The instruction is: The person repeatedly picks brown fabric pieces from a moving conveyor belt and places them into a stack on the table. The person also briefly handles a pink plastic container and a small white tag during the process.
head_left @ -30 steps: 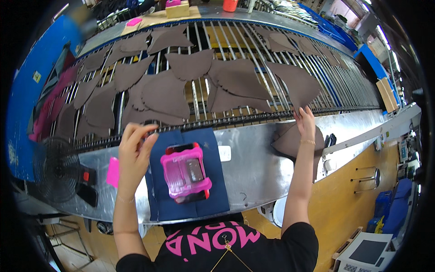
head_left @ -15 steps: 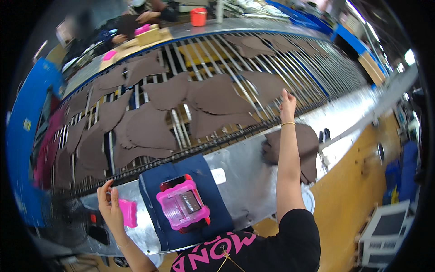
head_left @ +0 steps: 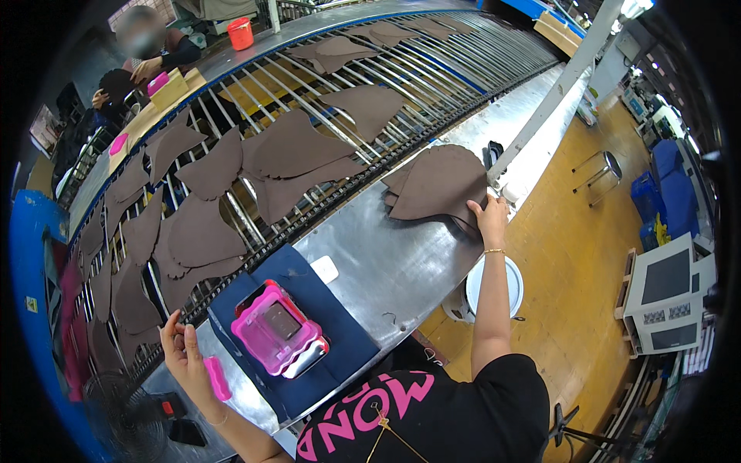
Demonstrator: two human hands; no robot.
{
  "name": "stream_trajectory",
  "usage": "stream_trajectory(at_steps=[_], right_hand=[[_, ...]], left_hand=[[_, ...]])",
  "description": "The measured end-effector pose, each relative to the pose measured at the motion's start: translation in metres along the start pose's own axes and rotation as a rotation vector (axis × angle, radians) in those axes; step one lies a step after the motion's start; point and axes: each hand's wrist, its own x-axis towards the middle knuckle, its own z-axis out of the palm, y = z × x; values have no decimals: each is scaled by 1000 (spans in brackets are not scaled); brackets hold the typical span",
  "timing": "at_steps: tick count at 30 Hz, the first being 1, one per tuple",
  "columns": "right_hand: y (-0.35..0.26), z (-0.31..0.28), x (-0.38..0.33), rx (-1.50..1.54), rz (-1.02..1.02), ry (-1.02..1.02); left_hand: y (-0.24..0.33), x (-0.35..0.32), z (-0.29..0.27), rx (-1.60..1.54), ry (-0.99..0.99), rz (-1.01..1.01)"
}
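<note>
My right hand is at the near right edge of a stack of dark brown curved flat panels on the metal table. Its thumb and fingers are apart, touching the panels' edge. My left hand hovers by the near conveyor edge, fingers loosely bent and apart, holding nothing. Beside it lies a small pink block. A pink scalloped-edge frame with a clear window rests on a dark blue cloth between my arms. More brown panels lie spread, some overlapping, on the conveyor rods.
The rod conveyor runs diagonally beyond the metal table. A grey post rises beside the stack. Below the table edge stands a white bucket. Across the conveyor, a person handles a dark piece near a red bucket.
My right hand has moved from a panel on the conveyor back to the stack on the table. The view has turned to the right. My left hand stays near the pink block.
</note>
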Motion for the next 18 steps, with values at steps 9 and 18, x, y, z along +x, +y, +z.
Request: stream_trajectory(at_steps=[9,18], right_hand=[[-61,-89,-24,-34,-418,-93],[-186,-143,-118,1355,-735,-580]], left_hand=[[-3,-27,-21,33,44,0],[24,-10,24,221,95,340]])
